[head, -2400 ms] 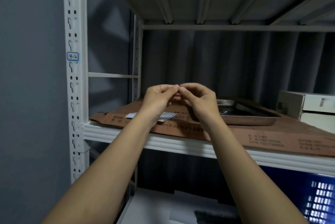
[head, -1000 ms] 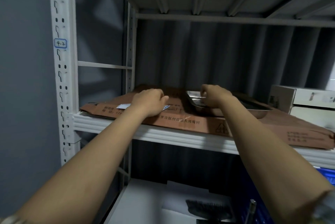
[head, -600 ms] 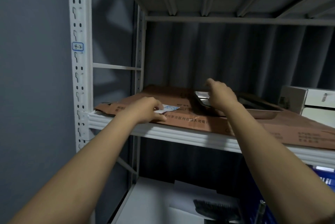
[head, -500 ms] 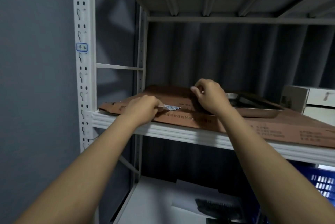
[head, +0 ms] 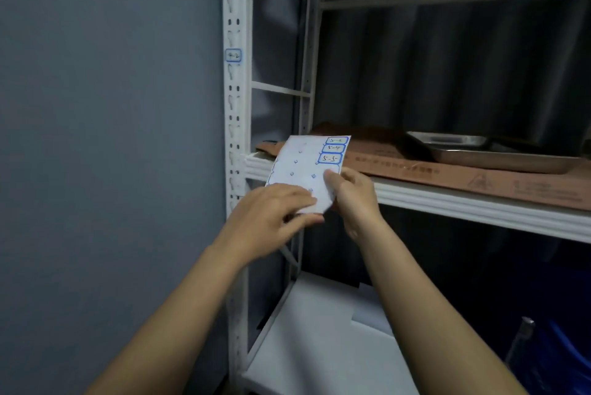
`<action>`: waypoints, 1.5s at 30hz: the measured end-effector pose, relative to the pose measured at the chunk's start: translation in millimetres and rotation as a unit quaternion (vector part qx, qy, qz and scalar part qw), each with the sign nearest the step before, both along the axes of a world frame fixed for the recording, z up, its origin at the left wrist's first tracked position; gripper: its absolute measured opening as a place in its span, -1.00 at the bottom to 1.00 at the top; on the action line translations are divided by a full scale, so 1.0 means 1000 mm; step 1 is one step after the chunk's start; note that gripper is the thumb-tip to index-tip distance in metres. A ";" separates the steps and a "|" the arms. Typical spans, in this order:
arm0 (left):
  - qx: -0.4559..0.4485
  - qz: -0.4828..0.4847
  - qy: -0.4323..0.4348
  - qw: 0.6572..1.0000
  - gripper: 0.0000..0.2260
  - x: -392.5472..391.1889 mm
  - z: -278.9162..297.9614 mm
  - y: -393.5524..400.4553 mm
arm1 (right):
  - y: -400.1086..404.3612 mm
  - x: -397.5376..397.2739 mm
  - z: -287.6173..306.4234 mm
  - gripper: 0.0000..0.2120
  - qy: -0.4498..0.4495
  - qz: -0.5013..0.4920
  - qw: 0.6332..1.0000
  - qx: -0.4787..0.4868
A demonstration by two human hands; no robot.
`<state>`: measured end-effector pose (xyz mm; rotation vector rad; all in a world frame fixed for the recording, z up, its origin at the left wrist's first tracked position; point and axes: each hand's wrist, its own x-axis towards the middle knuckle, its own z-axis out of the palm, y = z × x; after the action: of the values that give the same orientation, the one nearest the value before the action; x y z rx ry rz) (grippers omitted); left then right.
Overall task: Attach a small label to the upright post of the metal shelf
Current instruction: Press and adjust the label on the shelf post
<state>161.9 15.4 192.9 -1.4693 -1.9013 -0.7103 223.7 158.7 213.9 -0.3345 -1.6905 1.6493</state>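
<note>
While the label sheet (head: 307, 172) is held up in front of the shelf's front edge, it is gripped at its lower right side by the right hand (head: 353, 194), whose thumb is pressed on the sheet's face with the other fingers curled behind it. The left hand (head: 271, 218) is laid over the sheet's lower left corner, its fingers fairly straight and spread across the paper; whether anything is pinched beneath them cannot be told. The sheet is held roughly upright with its long axis running from the hands at the bottom up and slightly to the right, so that its top edge is tilted toward the shelf. Three blue-bordered labels (head: 332, 149) with handwritten marks are stacked along the upper right part of the sheet, while the remaining area is mostly bare backing dotted with small blue remnants.

Just left of the sheet, the upright post (head: 236, 90) of white perforated metal is seen running vertically, and a small blue-bordered label (head: 233, 55) is already stuck on it well above the hands. A sheet of brown cardboard (head: 447, 170) is spread on the white shelf board (head: 463, 206), and a metal tray (head: 489, 151) is rested on that cardboard, well to the right of the hands. White sheets (head: 319, 346) are laid on the lower level, and something blue (head: 563, 350) is partly visible at the lower right.
</note>
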 end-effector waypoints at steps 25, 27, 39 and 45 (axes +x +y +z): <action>0.142 0.075 -0.460 0.873 -0.79 -0.037 -0.075 -0.077 | -0.079 -0.022 -0.117 -0.85 0.128 -0.118 0.903 0.392; 0.154 0.034 -0.489 0.858 -0.85 -0.034 -0.076 -0.075 | -0.082 -0.026 -0.117 -0.84 0.122 -0.128 0.880 0.440; 0.177 0.006 -0.477 0.861 -0.89 -0.033 -0.081 -0.066 | -0.089 -0.029 -0.120 -0.89 0.044 -0.009 0.968 0.248; 0.135 0.051 -0.436 0.889 -0.92 -0.035 -0.077 -0.061 | -0.073 -0.024 -0.109 -0.91 -0.004 0.122 0.991 0.059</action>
<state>126.7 -46.0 115.5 -0.9081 -2.3381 -1.7114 199.5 85.3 104.9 -0.0785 -1.8849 1.7123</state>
